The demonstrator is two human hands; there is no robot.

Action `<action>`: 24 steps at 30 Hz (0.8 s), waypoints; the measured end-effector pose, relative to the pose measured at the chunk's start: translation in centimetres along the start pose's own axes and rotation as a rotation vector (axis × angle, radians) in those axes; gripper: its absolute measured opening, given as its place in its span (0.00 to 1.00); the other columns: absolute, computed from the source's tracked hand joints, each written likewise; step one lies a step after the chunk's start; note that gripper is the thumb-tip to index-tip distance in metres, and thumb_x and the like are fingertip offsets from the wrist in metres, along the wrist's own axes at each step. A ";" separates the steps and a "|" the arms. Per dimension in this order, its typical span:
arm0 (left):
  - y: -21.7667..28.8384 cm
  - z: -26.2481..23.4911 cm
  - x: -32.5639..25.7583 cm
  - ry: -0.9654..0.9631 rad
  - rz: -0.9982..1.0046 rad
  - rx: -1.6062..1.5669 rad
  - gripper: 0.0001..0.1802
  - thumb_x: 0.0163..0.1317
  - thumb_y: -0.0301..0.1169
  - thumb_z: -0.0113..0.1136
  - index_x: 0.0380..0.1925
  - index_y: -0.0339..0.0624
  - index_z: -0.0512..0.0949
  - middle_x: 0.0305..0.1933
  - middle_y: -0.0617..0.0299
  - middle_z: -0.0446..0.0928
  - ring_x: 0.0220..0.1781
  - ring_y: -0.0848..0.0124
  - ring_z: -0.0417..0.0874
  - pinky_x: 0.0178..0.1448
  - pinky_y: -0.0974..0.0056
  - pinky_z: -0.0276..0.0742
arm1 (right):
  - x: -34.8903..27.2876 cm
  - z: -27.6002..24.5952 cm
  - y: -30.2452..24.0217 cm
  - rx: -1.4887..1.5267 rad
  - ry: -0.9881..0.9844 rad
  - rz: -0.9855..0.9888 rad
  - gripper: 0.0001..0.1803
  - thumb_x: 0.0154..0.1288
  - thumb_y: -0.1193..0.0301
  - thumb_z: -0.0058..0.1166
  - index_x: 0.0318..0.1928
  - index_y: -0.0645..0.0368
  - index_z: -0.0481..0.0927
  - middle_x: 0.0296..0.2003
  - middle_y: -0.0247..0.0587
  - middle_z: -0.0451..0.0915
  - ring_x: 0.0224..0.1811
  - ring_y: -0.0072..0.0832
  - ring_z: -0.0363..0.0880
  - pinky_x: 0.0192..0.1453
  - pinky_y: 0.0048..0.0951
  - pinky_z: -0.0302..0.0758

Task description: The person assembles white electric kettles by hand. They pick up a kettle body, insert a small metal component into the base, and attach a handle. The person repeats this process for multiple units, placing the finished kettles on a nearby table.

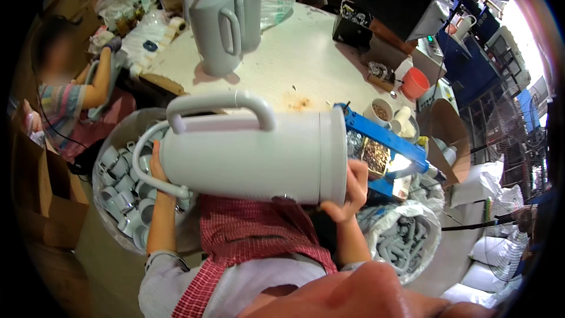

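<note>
The white counter [306, 53] fills the upper middle of the view, with two more grey jugs [226, 17] standing upright on it near its far edge. In front of it, a large grey plastic jug [253, 156] lies on its side in the air over the person's lap, its handle [220, 106] up and its flat base turned to the right. The left hand [158, 171] is wrapped against the jug's narrow top end at the left; the right hand [350, 191] is cupped around the rim of the base, so both grips are closed on the jug. To the lower left, a round bin [103, 200] holds a heap of small grey cup-shaped parts [120, 182]. To the lower right, a white sack [432, 218] is filled with curved grey parts [400, 247]. Just behind the jug's base, a blue tray [382, 141] holds small metal pieces [374, 154]. Farther right on the counter stands a small white cup [381, 111] with brownish bits inside, and an orange cup [415, 82] beyond it.
</note>
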State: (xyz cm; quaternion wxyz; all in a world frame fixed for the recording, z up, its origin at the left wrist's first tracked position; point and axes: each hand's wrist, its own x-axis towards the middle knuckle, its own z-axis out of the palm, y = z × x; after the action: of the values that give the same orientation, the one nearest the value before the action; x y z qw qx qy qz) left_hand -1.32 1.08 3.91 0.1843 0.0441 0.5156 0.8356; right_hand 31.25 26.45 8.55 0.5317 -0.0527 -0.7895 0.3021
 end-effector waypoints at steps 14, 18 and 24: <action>0.4 -1.7 0.2 -0.077 -0.029 0.045 0.24 0.75 0.48 0.45 0.47 0.38 0.79 0.40 0.59 0.82 0.39 0.69 0.84 0.45 0.64 0.82 | 0.0 1.3 2.2 0.350 0.025 0.439 0.61 0.59 0.26 0.32 0.75 0.65 0.46 0.74 0.53 0.47 0.77 0.42 0.43 0.78 0.45 0.39; 1.4 -1.7 0.2 -0.061 0.034 0.204 0.26 0.75 0.48 0.44 0.44 0.36 0.80 0.38 0.57 0.83 0.35 0.69 0.84 0.40 0.65 0.82 | -0.8 -3.2 2.5 0.272 0.206 0.461 0.62 0.60 0.23 0.22 0.76 0.64 0.40 0.77 0.50 0.39 0.80 0.41 0.34 0.80 0.45 0.28; -0.5 1.0 -1.5 0.001 0.095 0.257 0.27 0.75 0.48 0.43 0.33 0.37 0.81 0.28 0.61 0.81 0.27 0.72 0.81 0.30 0.67 0.79 | -1.5 -2.6 1.7 0.392 0.110 0.484 0.58 0.62 0.26 0.26 0.76 0.63 0.47 0.76 0.54 0.45 0.80 0.42 0.40 0.80 0.46 0.33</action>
State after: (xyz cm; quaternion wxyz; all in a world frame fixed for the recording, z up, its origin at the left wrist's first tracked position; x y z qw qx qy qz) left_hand 0.49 1.55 4.10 0.1370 0.0911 0.6160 0.7704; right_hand 33.73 28.36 7.10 0.4862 -0.1518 -0.6509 0.5629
